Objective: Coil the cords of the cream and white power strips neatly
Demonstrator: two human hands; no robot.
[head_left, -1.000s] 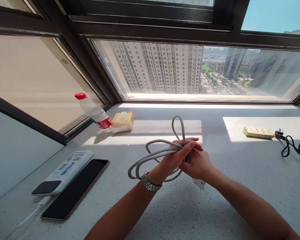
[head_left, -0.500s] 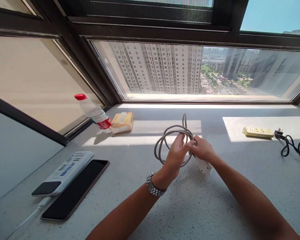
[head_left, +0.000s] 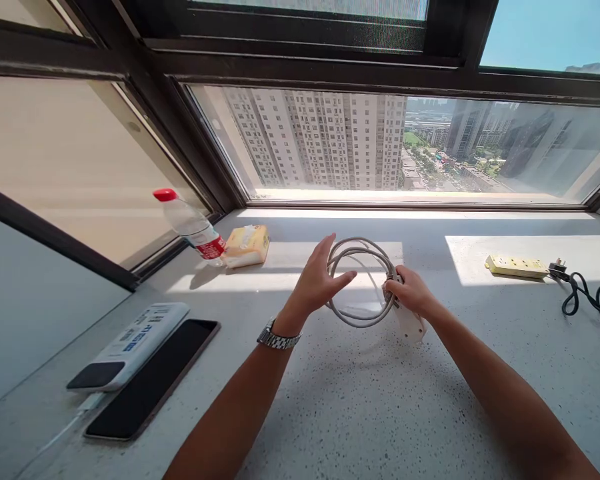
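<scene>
A grey cable (head_left: 363, 325), wound into several round loops, is held over the middle of the pale speckled window ledge (head_left: 330, 407), between the two hands. The right hand (head_left: 411, 291) is closed around the gathered right side of the loops, thumb pressed across them. A white block with small dark holes (head_left: 409, 328) shows beneath that hand, partly covered by it. The left hand (head_left: 317, 280) is wide, thumb and fingers spread at the left side of the coil; whether it touches the cable cannot be told. A silver watch (head_left: 279, 337) circles the left wrist. Beyond the left hand, a yellow tissue packet (head_left: 247, 247) lies just beside a clear bottle (head_left: 195, 228) with a red cap and a red label, near the window corner. Nearer the person on the left, a white power bank (head_left: 135, 340) with blue print lies along a dark-screened phone (head_left: 153, 380), and a white lead (head_left: 63, 433) runs from its near end. Well apart on the right, a yellow power strip (head_left: 517, 266) lies partly in sunlight, beside a black plug (head_left: 558, 268) and its curling black cord (head_left: 575, 300).
</scene>
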